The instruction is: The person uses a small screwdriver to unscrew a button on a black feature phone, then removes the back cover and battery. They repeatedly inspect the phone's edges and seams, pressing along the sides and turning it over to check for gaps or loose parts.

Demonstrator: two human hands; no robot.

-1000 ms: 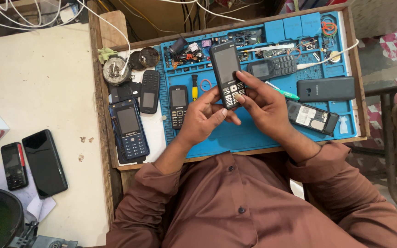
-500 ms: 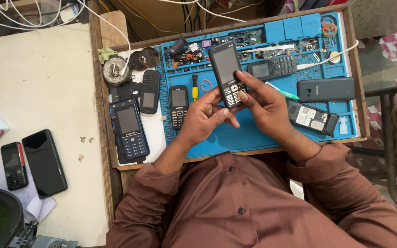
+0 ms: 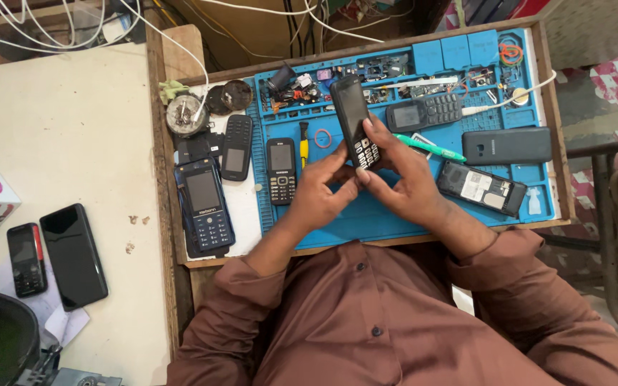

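Both hands meet over the blue work mat (image 3: 395, 214) on the surface. Left hand (image 3: 317, 193) closes its grip around the lower end of a black keypad phone (image 3: 355, 125), thumb at the keypad's edge. Right hand (image 3: 403, 175) grips the same phone from the opposite side, fingertips on the keys. Phone stands tilted, its screen end projecting beyond both grips. Just beyond the right hand lies a green pen-like tool (image 3: 430, 148); farther left, a small black phone (image 3: 280, 170).

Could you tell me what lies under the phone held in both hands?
The blue mat lies under the phone. The left hand and right hand cover the part directly beneath.
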